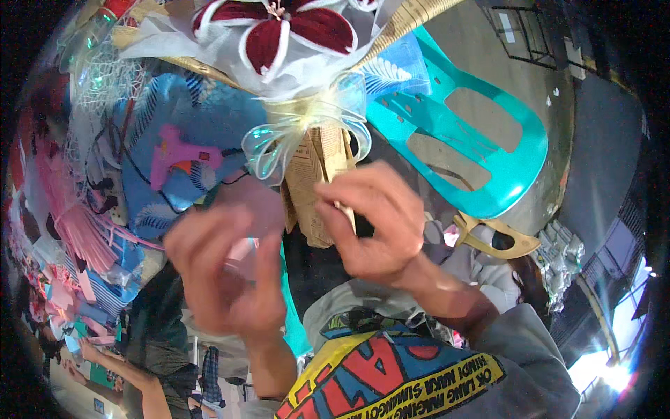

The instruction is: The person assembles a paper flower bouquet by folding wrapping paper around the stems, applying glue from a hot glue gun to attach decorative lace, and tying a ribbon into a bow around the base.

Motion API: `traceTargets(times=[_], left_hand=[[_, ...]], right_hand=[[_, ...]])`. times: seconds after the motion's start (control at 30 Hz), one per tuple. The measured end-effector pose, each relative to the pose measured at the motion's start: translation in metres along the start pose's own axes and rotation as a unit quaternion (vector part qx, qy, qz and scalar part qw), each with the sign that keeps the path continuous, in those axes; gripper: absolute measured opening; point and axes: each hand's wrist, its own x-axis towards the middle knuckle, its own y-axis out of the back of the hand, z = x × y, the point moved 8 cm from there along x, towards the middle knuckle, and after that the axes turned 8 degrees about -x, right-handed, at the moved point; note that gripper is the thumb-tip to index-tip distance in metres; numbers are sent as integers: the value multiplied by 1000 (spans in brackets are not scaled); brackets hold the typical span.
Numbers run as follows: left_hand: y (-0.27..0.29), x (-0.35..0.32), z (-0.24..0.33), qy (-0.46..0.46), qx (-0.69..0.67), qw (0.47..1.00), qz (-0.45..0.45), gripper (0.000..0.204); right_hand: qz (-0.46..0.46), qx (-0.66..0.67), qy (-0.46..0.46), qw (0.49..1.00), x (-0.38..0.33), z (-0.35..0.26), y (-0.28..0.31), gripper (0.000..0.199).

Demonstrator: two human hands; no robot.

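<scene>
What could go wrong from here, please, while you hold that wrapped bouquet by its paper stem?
The right hand pinches only the narrow paper wrap under the sheer bow, so the heavy red and white flower might tip or slip. The left hand is blurred and close; it could crush the bow. The pink glue gun lies nearby with its cord, which might snag.

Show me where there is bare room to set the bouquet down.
Bare room: the grey floor right of the turquoise chair; its seat is free but slotted. Crowded: the left side, with the pink glue gun on blue patterned cloth and pink paper strips. Both hands, left and right, work at the bouquet's paper-wrapped stem.
</scene>
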Motion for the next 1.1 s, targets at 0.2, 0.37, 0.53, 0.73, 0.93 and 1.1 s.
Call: traceTargets(times=[0.2,0.37,0.53,0.73,0.93,1.1], left_hand=[[-67,39,-30,-114,85,986,-84,33],[-74,39,-44,-138,42,984,-101,27],[-79,49,-54,-173,23,977,-124,24],[-85,65,-48,-206,52,960,-183,19],[-87,68,-46,-213,75,950,-218,18],[-88,67,-47,-212,80,947,-228,19]], right_hand=[[-97,-153,137,974,50,11,-18,36],[-184,-244,203,930,62,29,-21,34],[-161,-291,288,898,64,41,-25,26],[-145,-278,222,923,66,33,-25,31],[-144,-237,199,940,61,44,-21,27],[-118,-193,207,952,53,49,-22,26]])
